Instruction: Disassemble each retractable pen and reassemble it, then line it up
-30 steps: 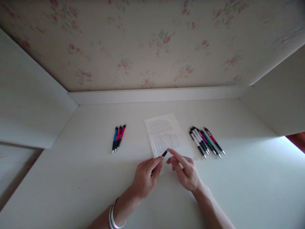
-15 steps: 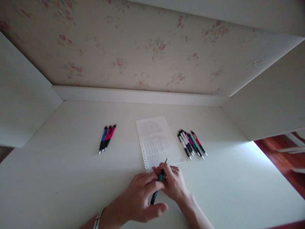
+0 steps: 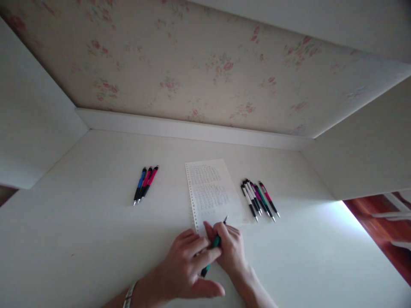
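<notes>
My right hand (image 3: 229,246) is closed around a green and black pen (image 3: 216,241), near its silver tip, which points away from me. The pen slants back towards me, its black end showing beneath my left hand (image 3: 189,265). My left fingers stretch across the barrel and touch it, with the thumb held well apart. Both hands are over the near edge of a sheet of punched paper (image 3: 237,209) covered in rows of handwriting. Part of the pen is hidden by the fingers.
Several pens (image 3: 257,196), white, purple, green and red, lie bunched right of the paper. Left of it lie a blue pen (image 3: 140,184) and two pink-red pens (image 3: 150,182). White panels (image 3: 32,107) and a flowered wall bound the white desk (image 3: 96,214).
My left index finger now covers more of the pen's barrel. My right fingers have shifted slightly at the tip end. The whole view has tilted a little.
</notes>
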The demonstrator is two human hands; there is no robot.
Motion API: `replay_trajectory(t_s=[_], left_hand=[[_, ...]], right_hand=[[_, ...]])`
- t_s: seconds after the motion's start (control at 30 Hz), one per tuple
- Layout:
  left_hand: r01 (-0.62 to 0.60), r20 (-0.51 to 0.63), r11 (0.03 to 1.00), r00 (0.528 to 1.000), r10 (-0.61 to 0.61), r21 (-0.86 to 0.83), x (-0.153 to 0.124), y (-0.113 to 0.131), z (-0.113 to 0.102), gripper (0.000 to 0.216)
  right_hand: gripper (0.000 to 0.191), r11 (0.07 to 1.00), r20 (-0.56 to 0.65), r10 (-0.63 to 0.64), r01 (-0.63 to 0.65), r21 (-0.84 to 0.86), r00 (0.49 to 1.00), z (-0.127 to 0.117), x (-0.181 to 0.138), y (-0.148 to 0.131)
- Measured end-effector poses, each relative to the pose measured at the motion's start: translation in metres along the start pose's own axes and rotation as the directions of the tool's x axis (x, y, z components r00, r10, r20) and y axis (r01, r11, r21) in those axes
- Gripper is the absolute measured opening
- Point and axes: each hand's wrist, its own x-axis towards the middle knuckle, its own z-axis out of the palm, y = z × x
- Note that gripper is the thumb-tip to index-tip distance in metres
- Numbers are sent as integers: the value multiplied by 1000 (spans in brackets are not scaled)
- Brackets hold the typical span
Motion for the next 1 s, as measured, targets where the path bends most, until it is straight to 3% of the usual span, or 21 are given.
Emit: replay_trajectory(t_s=[0.03, 0.1, 0.13, 0.23, 0.3, 0.37, 0.53, 1.0], left_hand=[[4, 29, 1000, 1000, -4, 1, 0, -1, -2, 72], [35, 77, 999, 996, -37, 22, 1, -4, -2, 62], [60, 93, 997, 994, -64, 44, 1, -5, -1, 53], [112, 96, 986, 988, -124, 121, 1, -9, 8, 26], [125, 105, 984, 985, -139, 126, 1, -11, 14, 17], [139, 124, 983, 980, -154, 120, 0, -13, 19, 16], [154, 150, 983, 974, -167, 97, 0, -15, 19, 15], [194, 159, 979, 966, -202, 62, 5, -15, 15, 14]], right_hand=[[37, 996, -105, 85, -87, -9, 991, -3, 5, 4], [43, 953, -226, 303, -297, 59, 926, -11, 16, 10], [45, 917, -225, 398, -375, 138, 890, -15, 22, 13], [60, 767, -32, 577, -528, 364, 816, -25, 39, 18], [61, 726, 71, 569, -540, 426, 820, -25, 48, 21], [42, 729, 116, 537, -528, 435, 836, -20, 54, 22], [10, 772, 43, 558, -538, 340, 828, -9, 62, 25], [19, 841, 7, 519, -512, 177, 855, -4, 60, 27]])
